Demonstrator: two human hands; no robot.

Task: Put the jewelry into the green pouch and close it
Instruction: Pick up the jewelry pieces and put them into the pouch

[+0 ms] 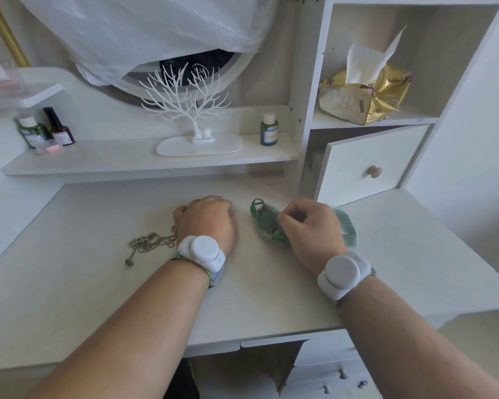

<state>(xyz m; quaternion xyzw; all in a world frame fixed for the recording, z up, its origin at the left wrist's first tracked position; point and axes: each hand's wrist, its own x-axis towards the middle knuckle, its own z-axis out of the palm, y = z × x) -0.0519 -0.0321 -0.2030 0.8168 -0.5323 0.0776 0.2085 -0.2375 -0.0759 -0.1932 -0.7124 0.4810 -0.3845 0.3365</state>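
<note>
A sheer green pouch lies on the white desk, its drawstring loop pointing away from me. My right hand rests over the pouch's right part, fingers pinched on its fabric. A silver chain lies bunched on the desk to the left. My left hand is palm down with curled fingers just right of the chain; the chain's end runs up to its thumb side, and whether the fingers grip it is hidden. Both wrists wear white round devices.
A white tree-shaped jewelry stand stands on the shelf behind, with small bottles to its right and others at the left. A cabinet door hangs ajar at the back right, below a tissue pack.
</note>
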